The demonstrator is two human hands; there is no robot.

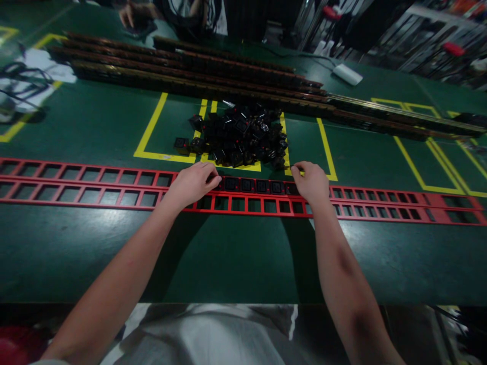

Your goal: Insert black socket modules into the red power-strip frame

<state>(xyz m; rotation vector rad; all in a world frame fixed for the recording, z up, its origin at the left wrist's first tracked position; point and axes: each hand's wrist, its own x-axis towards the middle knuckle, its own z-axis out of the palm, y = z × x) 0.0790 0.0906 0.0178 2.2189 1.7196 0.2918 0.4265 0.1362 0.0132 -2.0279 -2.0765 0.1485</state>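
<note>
Two long red slotted strips (91,183) lie side by side across the green table. Several black sockets (253,185) sit in the far strip's slots between my hands. My left hand (194,183) rests knuckles-up on the strips, fingers curled down at the left end of the filled slots. My right hand (312,181) rests on the far strip at the right end of that row, fingers bent down over it. What the fingertips hold, if anything, is hidden. A heap of loose black sockets (239,136) lies just beyond the strips, between my hands.
Long dark brown strips (182,71) are stacked across the back of the table. Yellow tape rectangles (152,126) mark the green surface. A white block (347,74) with a cable lies back right. Another person's hand (127,14) shows at the far edge.
</note>
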